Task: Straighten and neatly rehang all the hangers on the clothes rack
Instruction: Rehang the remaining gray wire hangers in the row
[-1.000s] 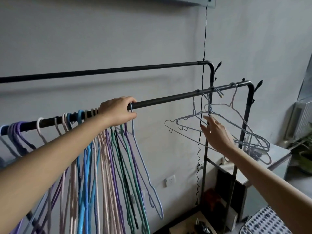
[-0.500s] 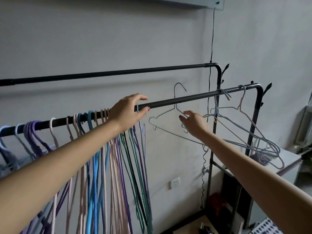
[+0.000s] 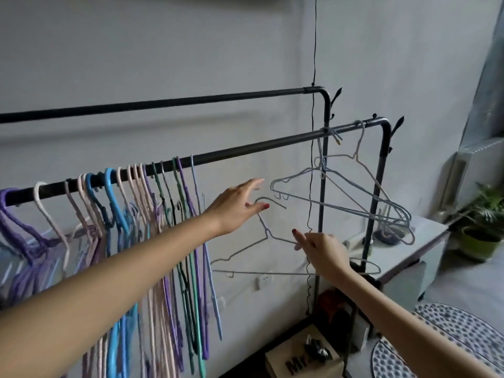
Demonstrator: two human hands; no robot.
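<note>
Head view: front rail (image 3: 245,149) carries bunched coloured hangers (image 3: 152,214) left, two wire ones (image 3: 354,197) right. Right hand (image 3: 323,251) grip pinches loose wire hanger (image 3: 261,241) below rail; left hand (image 3: 237,205) fingers apart beside its hook.

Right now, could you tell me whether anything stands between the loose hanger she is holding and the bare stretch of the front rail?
Nothing visible blocks it. The right hand pinches the grey wire hanger below the front rail; the left hand reaches at its hook, and the rail above is bare between the coloured hangers and the tangled hangers.
</note>
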